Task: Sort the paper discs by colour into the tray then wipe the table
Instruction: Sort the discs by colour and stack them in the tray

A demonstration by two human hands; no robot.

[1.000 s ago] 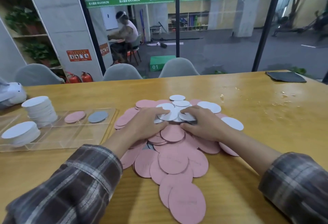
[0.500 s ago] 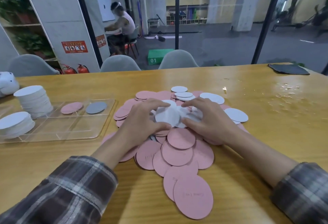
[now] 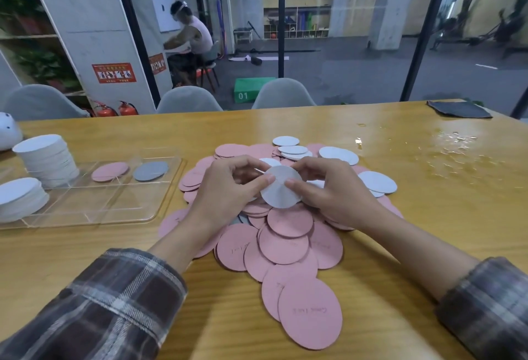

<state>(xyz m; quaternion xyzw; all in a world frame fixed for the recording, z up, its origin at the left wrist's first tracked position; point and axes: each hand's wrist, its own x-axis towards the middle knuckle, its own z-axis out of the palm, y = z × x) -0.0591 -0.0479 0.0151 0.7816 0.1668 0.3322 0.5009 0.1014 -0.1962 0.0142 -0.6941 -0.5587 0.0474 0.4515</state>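
Both hands have lifted off the pile (image 3: pixel 285 242) since a moment ago, when they lay spread among the discs, and they now hold a white disc (image 3: pixel 281 189) raised between them. Well to the left of the left hand (image 3: pixel 228 188), two white stacks (image 3: pixel 47 159) stand at the far end of the clear tray (image 3: pixel 114 211), apparently inside it. Closer to that hand, one pink disc (image 3: pixel 110 171) and one grey disc (image 3: pixel 150 170) lie in separate compartments. The left hand pinches the white disc's left edge with thumb and fingers, and the right hand (image 3: pixel 334 188) pinches its right edge. Being round, the disc has no long axis. Its face tilts up toward the person, with the lower edge just above the pile. I cannot tell whether more discs lie behind it. Under and in front of both hands most of the pink discs remain unsorted, and loose white discs (image 3: pixel 338 155) lie beyond and right of the right hand. Sorting looks perhaps half done for white and barely begun for pink. Far right of the right hand, a wet patch (image 3: pixel 454 142) glistens on the counter (image 3: pixel 414 245) and a dark cloth (image 3: pixel 458 109) lies untouched, so wiping is still to come.
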